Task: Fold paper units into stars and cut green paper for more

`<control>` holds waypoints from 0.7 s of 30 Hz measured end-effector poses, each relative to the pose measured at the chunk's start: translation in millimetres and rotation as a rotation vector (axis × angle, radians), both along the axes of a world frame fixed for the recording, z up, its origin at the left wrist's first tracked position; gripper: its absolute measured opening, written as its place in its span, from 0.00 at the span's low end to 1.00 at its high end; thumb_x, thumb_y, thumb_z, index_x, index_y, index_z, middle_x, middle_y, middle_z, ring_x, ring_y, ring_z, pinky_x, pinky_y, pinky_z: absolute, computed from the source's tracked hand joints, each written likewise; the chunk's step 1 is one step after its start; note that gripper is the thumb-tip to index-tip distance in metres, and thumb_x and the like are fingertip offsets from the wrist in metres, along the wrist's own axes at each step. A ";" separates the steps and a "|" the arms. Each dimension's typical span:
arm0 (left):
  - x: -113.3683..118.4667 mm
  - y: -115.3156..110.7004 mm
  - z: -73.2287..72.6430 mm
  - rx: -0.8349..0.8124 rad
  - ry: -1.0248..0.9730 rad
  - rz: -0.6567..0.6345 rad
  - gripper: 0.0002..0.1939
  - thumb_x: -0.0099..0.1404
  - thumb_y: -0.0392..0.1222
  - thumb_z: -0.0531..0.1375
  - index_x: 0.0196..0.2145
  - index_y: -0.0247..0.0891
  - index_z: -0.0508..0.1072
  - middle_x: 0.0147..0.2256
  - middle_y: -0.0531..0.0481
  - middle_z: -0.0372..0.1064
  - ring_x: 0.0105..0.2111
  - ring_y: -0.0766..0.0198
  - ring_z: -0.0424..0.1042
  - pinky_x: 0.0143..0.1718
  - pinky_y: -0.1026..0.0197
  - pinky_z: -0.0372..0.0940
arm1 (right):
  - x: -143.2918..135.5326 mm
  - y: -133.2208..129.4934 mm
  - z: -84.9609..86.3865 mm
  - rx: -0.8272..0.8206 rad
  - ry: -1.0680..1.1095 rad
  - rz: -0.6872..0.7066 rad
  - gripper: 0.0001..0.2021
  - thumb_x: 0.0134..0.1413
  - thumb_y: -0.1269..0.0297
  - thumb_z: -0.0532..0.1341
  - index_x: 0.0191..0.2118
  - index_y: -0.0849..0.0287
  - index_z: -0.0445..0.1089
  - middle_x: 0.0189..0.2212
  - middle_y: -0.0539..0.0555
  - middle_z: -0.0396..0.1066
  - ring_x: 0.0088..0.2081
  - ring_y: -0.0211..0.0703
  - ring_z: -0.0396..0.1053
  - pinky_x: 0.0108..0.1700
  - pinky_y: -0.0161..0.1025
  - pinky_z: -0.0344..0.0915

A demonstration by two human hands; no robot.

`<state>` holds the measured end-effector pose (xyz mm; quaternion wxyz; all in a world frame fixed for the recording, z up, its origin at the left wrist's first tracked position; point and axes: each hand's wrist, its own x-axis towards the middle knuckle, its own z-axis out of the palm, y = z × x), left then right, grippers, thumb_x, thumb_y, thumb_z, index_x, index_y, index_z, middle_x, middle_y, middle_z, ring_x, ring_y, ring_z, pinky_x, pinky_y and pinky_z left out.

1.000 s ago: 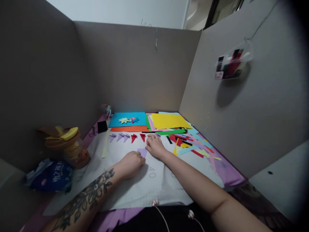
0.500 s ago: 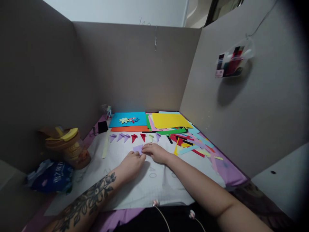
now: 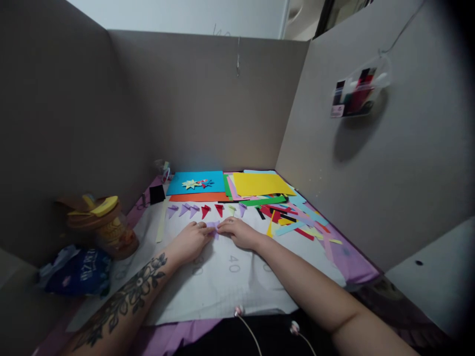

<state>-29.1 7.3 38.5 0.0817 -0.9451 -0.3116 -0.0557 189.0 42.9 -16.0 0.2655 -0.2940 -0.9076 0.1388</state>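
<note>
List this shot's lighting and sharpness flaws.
Head view: the left panel sits in deep shade; head view: the hanging plastic container looks blurred, its soft shadow falling on the right panel; head view: the right edge darkens to black, worst at the upper corner; head view: no strong glare on the yellow sheet.

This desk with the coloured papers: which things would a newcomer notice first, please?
Probably the bright yellow sheet at the back, beside the blue sheet that carries small folded stars. Then the jumble of coloured strips on the right, and nearer, the left hand and right hand on a small purple paper.
</note>
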 end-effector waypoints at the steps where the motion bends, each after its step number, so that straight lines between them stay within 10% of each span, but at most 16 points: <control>1: -0.4 1.1 -1.6 0.003 -0.004 -0.004 0.13 0.66 0.35 0.50 0.39 0.39 0.74 0.46 0.45 0.70 0.43 0.59 0.65 0.41 0.56 0.57 | -0.1 -0.3 0.5 -0.003 0.000 -0.002 0.16 0.55 0.76 0.53 0.45 0.56 0.72 0.45 0.53 0.72 0.47 0.42 0.65 0.52 0.43 0.60; 21: -7.9 9.8 -8.6 -0.091 -0.125 -0.044 0.16 0.68 0.37 0.47 0.45 0.43 0.72 0.48 0.48 0.70 0.50 0.60 0.63 0.51 0.54 0.53 | 0.9 -3.4 4.4 -0.024 -0.032 -0.007 0.16 0.56 0.76 0.53 0.46 0.54 0.71 0.46 0.54 0.71 0.49 0.43 0.64 0.53 0.45 0.59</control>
